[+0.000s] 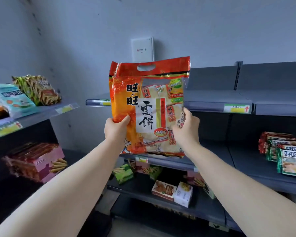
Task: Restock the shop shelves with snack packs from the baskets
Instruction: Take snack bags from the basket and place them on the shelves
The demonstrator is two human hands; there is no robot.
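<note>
Two hands on one snack pack (147, 106), single head view. It is a big red-orange rice-cracker bag, upright, label toward the camera, handle cut-out at the top. It hangs in front of the right-hand shelving unit, lower edge level with the front lip of the middle shelf (243, 161). Touching the lip or just above it: cannot tell. Judgement: it is kept upright and face-out so it can be slid back and stand label-forward on that shelf, and the two-sided grip stops the floppy bag from folding.

Left hand (115, 128) pinches the bag's left edge low down, thumb on the front, fingers behind. Right hand (186, 129) clamps the right edge a bit higher, thumb on the front, fingers hidden behind. Both forearms reach forward and up, roughly parallel, wrists fairly straight.

Top shelf (212, 98) runs behind the bag's upper half. Green-white packs (287, 158) stand further right on the middle shelf, well apart from the bag. Baskets not in view.
</note>
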